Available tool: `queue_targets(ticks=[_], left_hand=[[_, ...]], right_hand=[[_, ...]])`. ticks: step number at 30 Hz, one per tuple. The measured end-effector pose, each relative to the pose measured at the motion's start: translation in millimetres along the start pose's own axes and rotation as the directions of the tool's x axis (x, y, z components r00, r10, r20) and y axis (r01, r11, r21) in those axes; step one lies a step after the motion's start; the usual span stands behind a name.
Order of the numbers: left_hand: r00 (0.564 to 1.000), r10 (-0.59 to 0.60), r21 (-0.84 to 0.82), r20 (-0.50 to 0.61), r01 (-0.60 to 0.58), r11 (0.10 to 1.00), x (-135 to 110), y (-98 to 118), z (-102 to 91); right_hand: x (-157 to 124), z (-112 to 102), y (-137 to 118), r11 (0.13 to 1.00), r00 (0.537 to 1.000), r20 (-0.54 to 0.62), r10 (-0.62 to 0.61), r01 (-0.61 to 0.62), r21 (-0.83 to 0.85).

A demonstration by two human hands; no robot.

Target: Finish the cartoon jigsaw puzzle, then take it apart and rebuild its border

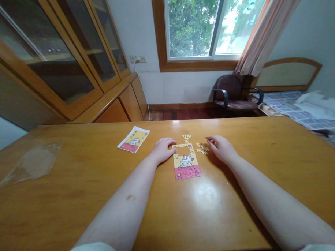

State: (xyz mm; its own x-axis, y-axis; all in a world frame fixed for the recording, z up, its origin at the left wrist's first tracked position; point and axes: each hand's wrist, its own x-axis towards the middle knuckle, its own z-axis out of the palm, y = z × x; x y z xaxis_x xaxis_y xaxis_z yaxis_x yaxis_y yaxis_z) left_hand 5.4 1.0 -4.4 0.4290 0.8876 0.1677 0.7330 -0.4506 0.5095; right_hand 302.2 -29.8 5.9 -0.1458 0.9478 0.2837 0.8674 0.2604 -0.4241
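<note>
Left hand (pixel 164 150): loosely parted, touching yellow-and-pink cardboard jigsaw (pixel 187 172), seemingly steadying it.
Right hand (pixel 220 148): half-curled; any hold unclear.
Small yellow pieces (pixel 203 151): just beside it, apparently for reach.

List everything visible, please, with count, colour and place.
Puzzle: 1, yellow/pink, table centre
Loose pieces: 2 clusters, yellow, by puzzle
Picture sheet: 1, yellow/pink, left of puzzle
Plastic wrapper: 1, clear, table's left
Table: 1, brown, foreground
Cabinet: 1, brown, left
Window: 1, brown frame, back wall
Curtain: 1, pink, beside window
Armchair: 1, maroon, beyond table
Bed: 1, bluish, right
Cable: 1, white, wall
Left hand: 1, bare, puzzle's left
Right hand: 1, bare, beside pieces
</note>
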Motion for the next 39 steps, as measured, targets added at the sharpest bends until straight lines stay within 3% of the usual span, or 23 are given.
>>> queue_targets(ticks=[2,5,10,18,26,33,39], left_hand=[[1.0,-0.002,-0.015,-0.007,0.001,1.0,0.9,-0.8,0.4],[1.0,-0.009,-0.035,-0.017,0.009,0.999,2.5,-3.3,1.8],[1.0,-0.014,-0.05,-0.014,0.013,0.999,3.2,-5.1,2.2],[1.0,-0.021,-0.051,-0.007,0.021,0.998,2.7,-6.8,2.3],[1.0,-0.022,-0.053,-0.008,0.022,0.998,3.4,-8.2,3.3],[1.0,-0.024,-0.06,-0.003,0.023,0.998,3.1,-5.7,2.5],[1.0,-0.017,-0.063,-0.01,0.016,0.998,3.5,-7.7,3.2]], right_hand=[[-0.1,-4.4,11.6,0.992,0.992,-0.01,-0.123,0.122,-0.026],[2.2,-7.1,21.0,0.988,0.988,-0.033,-0.148,0.146,-0.058],[1.3,-0.4,11.8,0.962,0.971,0.081,-0.226,0.236,-0.135],[3.6,3.0,8.7,0.977,0.976,0.137,-0.169,0.184,-0.108],[4.2,-5.2,14.9,0.989,0.984,0.107,-0.146,0.148,-0.015],[2.1,-8.0,13.0,0.933,0.893,0.285,-0.347,0.299,0.2],[3.1,-3.3,16.8,0.936,0.886,0.315,-0.34,0.287,0.204]])
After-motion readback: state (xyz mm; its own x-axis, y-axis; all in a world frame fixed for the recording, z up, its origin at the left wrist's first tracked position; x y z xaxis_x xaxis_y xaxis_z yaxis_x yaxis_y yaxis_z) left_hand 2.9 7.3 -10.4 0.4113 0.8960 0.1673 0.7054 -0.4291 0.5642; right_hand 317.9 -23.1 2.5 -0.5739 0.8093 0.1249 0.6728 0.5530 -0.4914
